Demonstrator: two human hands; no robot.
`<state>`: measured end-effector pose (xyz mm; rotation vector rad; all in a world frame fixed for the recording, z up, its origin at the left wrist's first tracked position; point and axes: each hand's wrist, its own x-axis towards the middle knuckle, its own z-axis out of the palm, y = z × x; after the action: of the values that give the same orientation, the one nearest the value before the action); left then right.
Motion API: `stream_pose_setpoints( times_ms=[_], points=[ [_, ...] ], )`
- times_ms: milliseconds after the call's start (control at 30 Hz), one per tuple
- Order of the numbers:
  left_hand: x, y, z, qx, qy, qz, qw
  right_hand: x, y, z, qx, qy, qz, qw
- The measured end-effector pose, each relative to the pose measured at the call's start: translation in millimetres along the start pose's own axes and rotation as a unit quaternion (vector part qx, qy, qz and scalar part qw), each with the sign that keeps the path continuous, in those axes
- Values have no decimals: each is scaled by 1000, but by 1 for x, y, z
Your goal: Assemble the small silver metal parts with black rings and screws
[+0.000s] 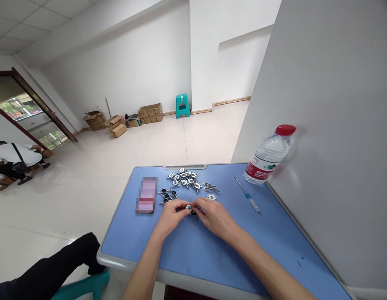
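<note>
My left hand (172,213) and my right hand (214,216) meet over the blue table, fingers pinched. Between the fingertips is a small metal part (193,213) with a black round piece; its finer details are hidden by the fingers. Just left and behind lie several similar metal parts with black round centres (167,196). Farther back is a pile of silvery metal fittings (184,178). A flat oval metal plate with holes (211,196) rests behind my right hand, and a few thin metal pins (210,186) lie beyond it.
A phone (146,195) lies at the table's left. On the right are a screwdriver (248,196) and a big water bottle with a red cap (268,156), close to the grey wall. Beyond the table are cardboard boxes (150,113), a teal stool (182,105) and a crouching person (20,158).
</note>
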<state>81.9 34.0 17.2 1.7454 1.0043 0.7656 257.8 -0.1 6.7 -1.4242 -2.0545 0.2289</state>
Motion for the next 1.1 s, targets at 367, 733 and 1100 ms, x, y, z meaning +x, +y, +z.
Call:
stream_pose_setpoints(
  times_ms=[367, 733, 1100],
  points=[
    [2, -5, -2, -62, 0, -20, 998, -1, 2, 5, -46, 26, -32, 998],
    [5, -9, -3, -34, 64, 0, 997, 0, 1, -6, 11, 45, -35, 998],
    [8, -11, -9, -71, 104, -21, 992, 6, 15, -64, 11, -195, 132, 972]
  ],
)
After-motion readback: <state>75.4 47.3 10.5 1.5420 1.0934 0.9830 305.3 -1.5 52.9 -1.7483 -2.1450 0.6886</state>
